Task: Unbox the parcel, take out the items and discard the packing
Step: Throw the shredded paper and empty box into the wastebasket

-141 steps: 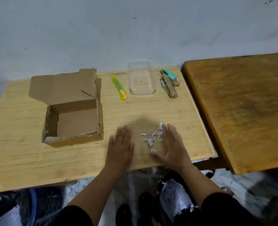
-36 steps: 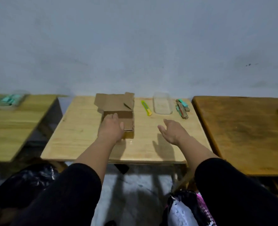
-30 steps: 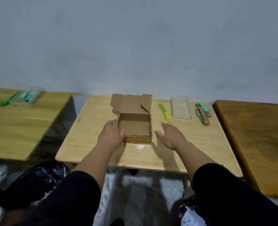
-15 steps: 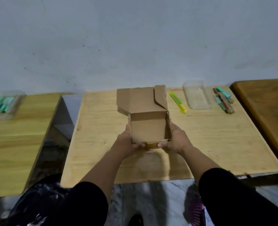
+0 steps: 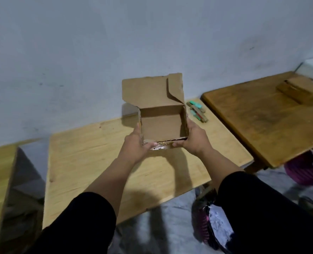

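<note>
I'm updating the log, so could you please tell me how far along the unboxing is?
Done: the cardboard box is open, its lid flap up, and looks empty; small items lie on the table. In hand: the left hand and right hand grip the box, lifted off the table. Left: discarding the box.

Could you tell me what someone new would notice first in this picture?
The open cardboard box, empty inside, is held above the light table, the left hand and right hand gripping its sides. Behind its right side, a bundle of green items lies by the table's far edge.
</note>
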`<state>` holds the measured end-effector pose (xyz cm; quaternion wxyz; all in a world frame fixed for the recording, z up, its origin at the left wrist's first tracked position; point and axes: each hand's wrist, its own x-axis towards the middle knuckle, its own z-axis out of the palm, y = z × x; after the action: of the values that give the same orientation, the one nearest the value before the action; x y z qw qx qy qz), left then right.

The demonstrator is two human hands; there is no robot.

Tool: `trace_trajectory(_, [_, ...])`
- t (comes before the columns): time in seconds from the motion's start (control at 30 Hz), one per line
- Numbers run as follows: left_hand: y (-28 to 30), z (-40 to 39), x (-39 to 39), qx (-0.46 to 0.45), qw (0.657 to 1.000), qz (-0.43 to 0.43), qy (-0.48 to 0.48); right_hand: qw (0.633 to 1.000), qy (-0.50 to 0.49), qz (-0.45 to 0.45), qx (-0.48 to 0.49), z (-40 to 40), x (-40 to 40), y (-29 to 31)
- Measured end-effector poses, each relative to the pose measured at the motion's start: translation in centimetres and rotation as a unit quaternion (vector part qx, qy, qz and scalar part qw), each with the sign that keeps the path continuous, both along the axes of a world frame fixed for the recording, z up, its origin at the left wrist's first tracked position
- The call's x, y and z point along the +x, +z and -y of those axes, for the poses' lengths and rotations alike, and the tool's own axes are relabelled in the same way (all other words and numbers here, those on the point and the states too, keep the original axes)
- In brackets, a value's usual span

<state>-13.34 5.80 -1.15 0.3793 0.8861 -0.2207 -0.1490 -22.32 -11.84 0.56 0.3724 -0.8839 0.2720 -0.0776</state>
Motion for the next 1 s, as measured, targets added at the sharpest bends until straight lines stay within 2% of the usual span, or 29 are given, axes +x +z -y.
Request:
trace_trajectory(0.23, [2.6, 12.2, -8.0, -0.017, 0.984, 0.000, -0.176, 0.981, -0.188, 0.015, -0.037, 6.9, -13.8, 2.6])
trace_trajectory(0.53, [-4.2, 22.3, -25.2, 0.025, 0.921, -0.032, -0.386, 0.919, -0.392, -0.040, 0.006, 9.7, -34.7, -3.5])
trace_trajectory(0.73, [-10.4, 24.4, -30.8, 0.082, 0.892, -0.058, -0.441, 0.895, -0.434, -0.070, 0.072, 10.2, -41.0, -9.7])
trace_trajectory(0.9, [-15.6, 25.5, -32.9, 0.103, 0.887, -0.095, -0.441, 0.889, -0.423, -0.108, 0.138, 12.0, -43.0, -14.9])
trace_trajectory(1.0, [-18.8, 26.7, -33.1, 0.143, 0.894, -0.107, -0.410, 0.905, -0.371, -0.127, 0.166, 13.7, -42.9, -17.6])
